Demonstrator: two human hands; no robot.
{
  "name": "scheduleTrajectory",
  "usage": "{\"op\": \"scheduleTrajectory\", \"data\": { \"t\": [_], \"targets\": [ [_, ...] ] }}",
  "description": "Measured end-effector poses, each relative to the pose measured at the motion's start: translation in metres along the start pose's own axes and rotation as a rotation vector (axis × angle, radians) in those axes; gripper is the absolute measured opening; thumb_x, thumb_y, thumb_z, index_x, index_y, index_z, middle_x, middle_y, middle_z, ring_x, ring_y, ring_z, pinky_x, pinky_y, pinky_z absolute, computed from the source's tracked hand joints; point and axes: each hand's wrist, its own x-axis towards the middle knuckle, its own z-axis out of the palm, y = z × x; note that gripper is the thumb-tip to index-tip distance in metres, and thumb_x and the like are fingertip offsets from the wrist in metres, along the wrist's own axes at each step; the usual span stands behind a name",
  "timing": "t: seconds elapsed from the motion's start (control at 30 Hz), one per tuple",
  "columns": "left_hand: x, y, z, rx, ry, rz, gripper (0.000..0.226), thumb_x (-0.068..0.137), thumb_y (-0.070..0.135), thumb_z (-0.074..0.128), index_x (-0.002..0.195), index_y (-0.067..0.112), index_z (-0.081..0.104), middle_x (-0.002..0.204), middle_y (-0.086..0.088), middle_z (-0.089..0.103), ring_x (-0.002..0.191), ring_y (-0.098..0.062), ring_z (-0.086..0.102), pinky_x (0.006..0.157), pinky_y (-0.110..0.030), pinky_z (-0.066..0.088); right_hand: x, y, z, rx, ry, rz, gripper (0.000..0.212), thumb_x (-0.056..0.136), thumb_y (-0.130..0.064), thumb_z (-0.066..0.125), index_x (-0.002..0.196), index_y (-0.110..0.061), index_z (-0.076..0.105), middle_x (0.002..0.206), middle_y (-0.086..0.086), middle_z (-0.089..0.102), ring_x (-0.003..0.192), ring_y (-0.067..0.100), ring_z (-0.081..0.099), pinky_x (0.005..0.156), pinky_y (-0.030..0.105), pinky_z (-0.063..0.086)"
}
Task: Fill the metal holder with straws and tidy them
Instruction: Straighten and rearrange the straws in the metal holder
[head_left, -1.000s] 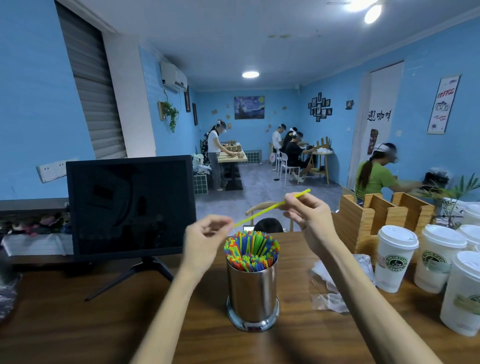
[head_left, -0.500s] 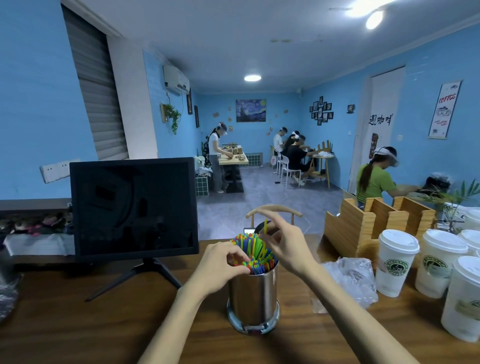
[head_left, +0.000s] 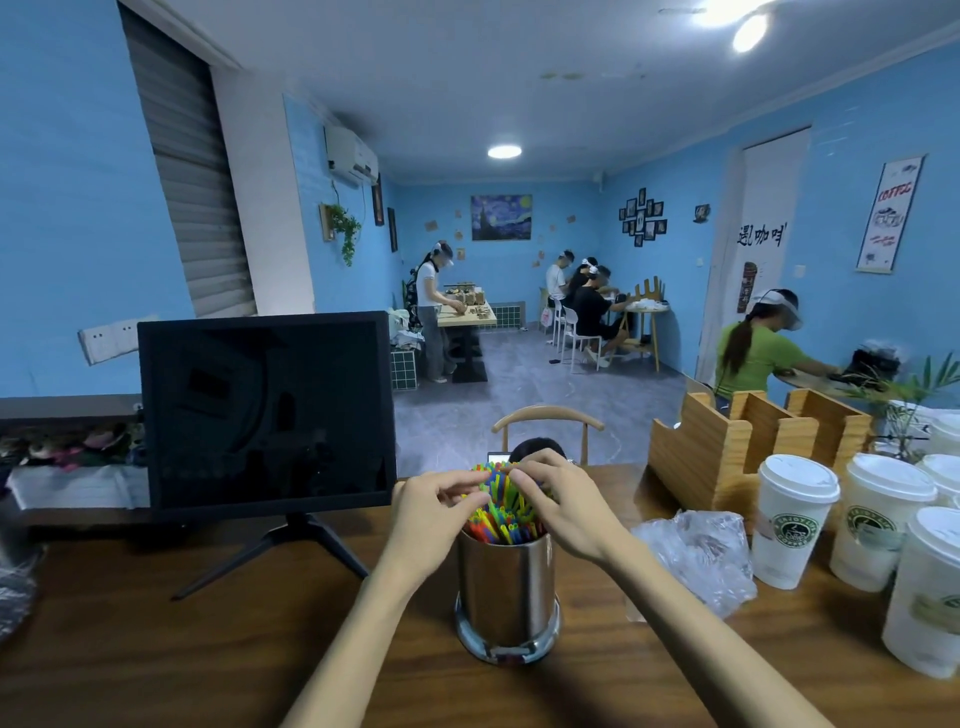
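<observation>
— Steel holder (head_left: 506, 592) upright on table (head_left: 156, 649), packed with straws (head_left: 501, 522). Step?
— Tidying, by the look of it. Left hand (head_left: 434, 506) and right hand (head_left: 563, 512) over the tops, fingers curled, pinching straw ends.
— Next?
— Probably pressing tips level, gently, without tipping holder.
— Look of the straws?
— Mixed bright colours, leaning, uneven.
— Beyond?
— Bag (head_left: 696, 556) and cups (head_left: 795, 519) right of holder, monitor (head_left: 265, 410) behind-left.

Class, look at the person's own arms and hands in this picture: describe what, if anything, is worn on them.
Both forearms are bare as far as the picture's lower edge: no sleeve shows. The left hand and the right hand wear no gloves. No ring, watch, bracelet or marking shows on either hand or wrist. The upper arms lie out of view, so what is worn there cannot be told.
</observation>
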Motion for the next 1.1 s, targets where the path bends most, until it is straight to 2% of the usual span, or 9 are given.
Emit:
{"op": "scheduleTrajectory", "data": {
  "t": [0.17,0.33,0.47,0.57,0.67,0.73,0.9,1.0,1.1],
  "targets": [
    [0.003,0.003,0.001,-0.097,0.152,0.003,0.017,0.075,0.012,0.089,0.088,0.02,0.083,0.076,0.016,0.076,0.072,0.0,0.072,0.069,-0.014,0.054,-0.003,-0.007,-0.002,0.053,-0.048,-0.016,0.035,0.106,-0.044,0.047,0.117,-0.024,0.073,0.112,-0.008,0.061,0.105,0.005,0.058,0.093,0.029,0.046],
    [0.0,-0.006,0.003,0.032,0.216,0.08,0.017,0.066,0.022,0.094,0.076,0.028,0.082,0.068,0.013,0.07,0.066,-0.004,0.064,0.064,-0.011,0.045,-0.009,-0.014,0.0,0.074,-0.092,-0.092,0.03,0.097,-0.049,0.063,0.118,-0.031,0.073,0.111,-0.01,0.061,0.105,0.003,0.057,0.091,0.018,0.042],
    [-0.001,-0.011,0.005,0.061,0.12,0.08,0.021,0.065,0.028,0.095,0.067,0.037,0.076,0.067,0.02,0.065,0.065,-0.004,0.055,0.063,-0.018,0.04,-0.01,-0.016,0.011,0.048,-0.093,-0.133,0.035,0.085,-0.056,0.072,0.104,-0.028,0.075,0.099,-0.013,0.061,0.094,0.003,0.054,0.083,0.02,0.043],
    [-0.004,-0.011,0.0,0.112,-0.019,0.113,0.014,0.073,0.035,0.089,0.079,0.041,0.078,0.077,0.025,0.067,0.081,-0.004,0.056,0.073,-0.024,0.041,-0.009,-0.015,0.015,0.003,-0.032,-0.13,0.027,0.09,-0.05,0.067,0.094,-0.025,0.074,0.092,-0.012,0.062,0.086,0.005,0.054,0.076,0.025,0.042],
    [-0.007,-0.016,-0.011,0.182,-0.167,0.115,0.03,0.07,0.045,0.087,0.097,0.047,0.073,0.093,0.019,0.064,0.098,-0.004,0.056,0.084,-0.021,0.044,-0.007,-0.014,0.013,-0.025,0.002,-0.126,0.017,0.093,-0.036,0.069,0.09,-0.02,0.07,0.088,-0.008,0.061,0.083,0.01,0.054,0.071,0.027,0.038],
    [-0.008,-0.021,-0.013,0.216,-0.218,0.102,0.034,0.067,0.043,0.089,0.096,0.046,0.072,0.097,0.018,0.06,0.102,-0.004,0.054,0.087,-0.02,0.043,-0.007,-0.014,0.012,-0.015,-0.005,-0.125,0.012,0.094,-0.031,0.069,0.096,-0.019,0.068,0.092,-0.007,0.064,0.087,0.01,0.056,0.074,0.027,0.04],
    [-0.009,-0.026,-0.009,0.195,-0.173,0.101,0.02,0.071,0.035,0.09,0.086,0.043,0.08,0.093,0.019,0.063,0.099,-0.006,0.057,0.089,-0.023,0.045,-0.011,-0.017,0.01,0.081,-0.038,-0.12,0.027,0.1,-0.023,0.061,0.127,-0.023,0.059,0.107,-0.01,0.072,0.101,0.007,0.063,0.087,0.022,0.046],
    [-0.009,-0.027,-0.008,0.184,-0.164,0.096,0.018,0.076,0.03,0.087,0.087,0.043,0.081,0.092,0.023,0.065,0.095,-0.006,0.057,0.085,-0.02,0.044,-0.012,-0.013,0.012,0.056,-0.019,-0.164,0.02,0.102,-0.024,0.057,0.12,-0.021,0.064,0.105,-0.01,0.072,0.098,0.01,0.064,0.088,0.026,0.049],
    [-0.008,-0.026,-0.004,0.237,-0.084,0.13,0.018,0.076,0.031,0.088,0.091,0.038,0.082,0.081,0.026,0.066,0.088,-0.003,0.056,0.076,-0.015,0.042,-0.015,-0.005,0.016,-0.032,0.024,-0.167,0.025,0.101,-0.043,0.051,0.107,-0.028,0.071,0.105,-0.012,0.068,0.099,0.01,0.06,0.087,0.036,0.05]
  ]
}}
